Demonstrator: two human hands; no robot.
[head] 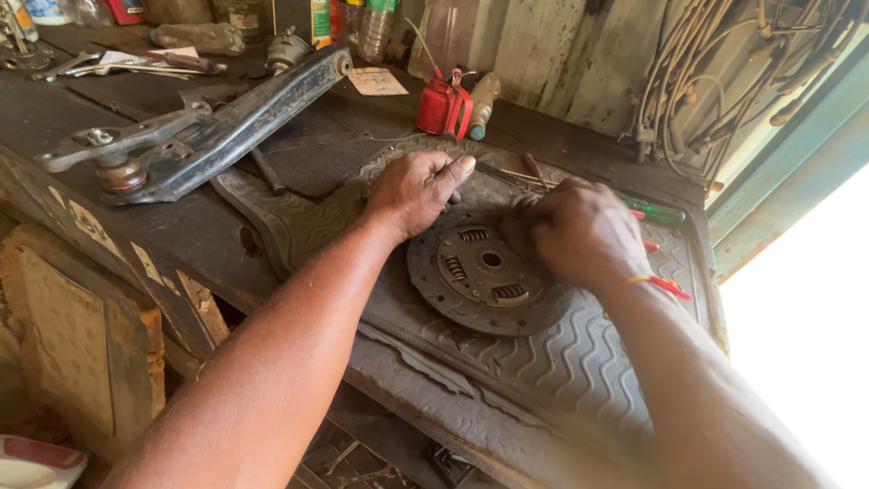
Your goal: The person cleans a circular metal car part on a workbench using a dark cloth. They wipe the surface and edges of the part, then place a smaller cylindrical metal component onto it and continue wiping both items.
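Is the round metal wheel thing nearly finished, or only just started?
Hard to tell. The round clutch disc already lies flat on the rubber mat. Both hands are on it: the left hand steadies its edge, the right hand works its top rim. No change shows on the disc.

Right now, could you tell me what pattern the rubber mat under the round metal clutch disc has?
Wavy zigzag ribs on the dark rubber mat, clearest in the head view.

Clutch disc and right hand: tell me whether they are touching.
Touching. The head view shows the right hand lying on the upper right edge of the clutch disc, fingers curled onto its face with no visible gap.
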